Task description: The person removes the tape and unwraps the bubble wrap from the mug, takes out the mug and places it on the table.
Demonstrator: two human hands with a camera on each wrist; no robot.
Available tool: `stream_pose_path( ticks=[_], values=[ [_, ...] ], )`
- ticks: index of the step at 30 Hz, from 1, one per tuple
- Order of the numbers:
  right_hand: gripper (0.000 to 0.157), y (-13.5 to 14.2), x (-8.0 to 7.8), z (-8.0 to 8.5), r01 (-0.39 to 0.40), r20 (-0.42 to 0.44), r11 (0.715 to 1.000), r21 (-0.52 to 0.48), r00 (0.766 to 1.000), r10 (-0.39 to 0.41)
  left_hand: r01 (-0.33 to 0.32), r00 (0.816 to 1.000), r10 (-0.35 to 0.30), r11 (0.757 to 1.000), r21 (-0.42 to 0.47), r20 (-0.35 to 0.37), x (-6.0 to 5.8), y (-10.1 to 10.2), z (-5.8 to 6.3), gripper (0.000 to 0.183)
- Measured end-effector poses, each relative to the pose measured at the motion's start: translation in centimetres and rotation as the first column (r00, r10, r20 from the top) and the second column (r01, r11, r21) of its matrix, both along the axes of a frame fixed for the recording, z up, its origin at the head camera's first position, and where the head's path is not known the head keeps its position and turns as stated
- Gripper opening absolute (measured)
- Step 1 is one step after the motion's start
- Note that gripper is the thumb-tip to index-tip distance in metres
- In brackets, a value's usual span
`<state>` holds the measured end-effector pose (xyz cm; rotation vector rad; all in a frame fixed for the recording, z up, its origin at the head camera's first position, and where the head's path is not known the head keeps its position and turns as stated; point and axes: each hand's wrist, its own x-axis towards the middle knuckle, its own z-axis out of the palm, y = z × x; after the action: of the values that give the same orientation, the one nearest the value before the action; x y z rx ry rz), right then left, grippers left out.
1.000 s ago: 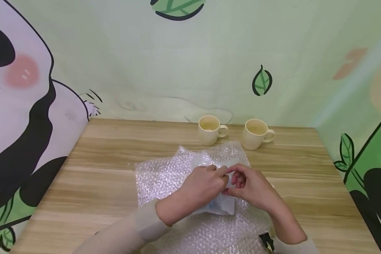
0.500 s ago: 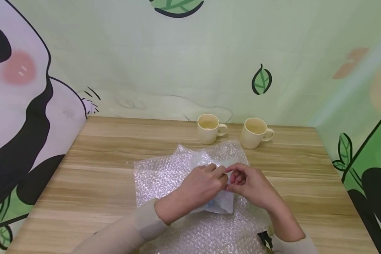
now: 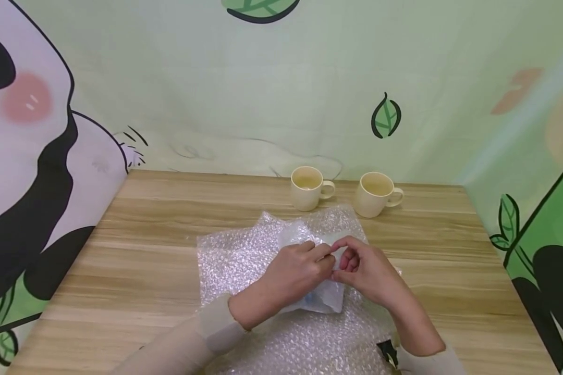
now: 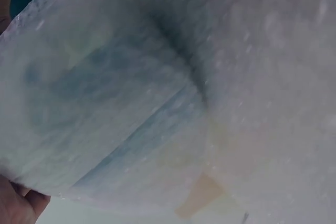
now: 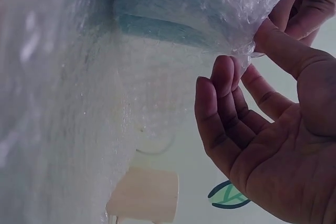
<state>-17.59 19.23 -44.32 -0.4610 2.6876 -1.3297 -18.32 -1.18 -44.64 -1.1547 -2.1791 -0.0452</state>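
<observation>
A wrapped bundle [image 3: 326, 299] in bubble wrap lies in front of the person, with something bluish showing faintly through it. My left hand [image 3: 293, 276] has its fingers curled at the bundle's top and grips the wrap there. Opposite it, my right hand [image 3: 370, 271] pinches the wrap between thumb and forefinger, the other fingers curled loosely. In the right wrist view, a gathered edge of bubble wrap [image 5: 244, 59] sits at those fingertips, close to the left hand [image 5: 312, 6]. Cloudy plastic [image 4: 131, 145] fills most of the left wrist view.
A larger bubble wrap sheet [image 3: 234, 260] spreads under the bundle on the wooden table [image 3: 136, 250]. Behind it stand two cream mugs, a left mug [image 3: 305, 192] and a right mug [image 3: 372, 198], handles pointing right. A small black piece [image 3: 387, 352] is beside the right sleeve.
The head view has shifted slightly. Both hands keep their hold on the wrap, with only a small movement of the right hand.
</observation>
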Motion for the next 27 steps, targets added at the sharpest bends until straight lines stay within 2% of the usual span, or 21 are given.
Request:
stream_pose_path(
  ticks=[12,27],
  values=[
    [0.045,0.0,0.2,0.1,-0.007,-0.002,1.000,0.019,1.000,0.007,-0.004,0.999,-0.003,0.989,0.148,0.046,0.0,0.1,-1.1,0.004],
    [0.044,-0.1,0.2,0.2,-0.003,0.043,1.000,0.002,0.999,0.003,-0.040,0.991,0.004,0.961,0.274,0.132,0.0,0.3,-1.5,0.007]
  ],
)
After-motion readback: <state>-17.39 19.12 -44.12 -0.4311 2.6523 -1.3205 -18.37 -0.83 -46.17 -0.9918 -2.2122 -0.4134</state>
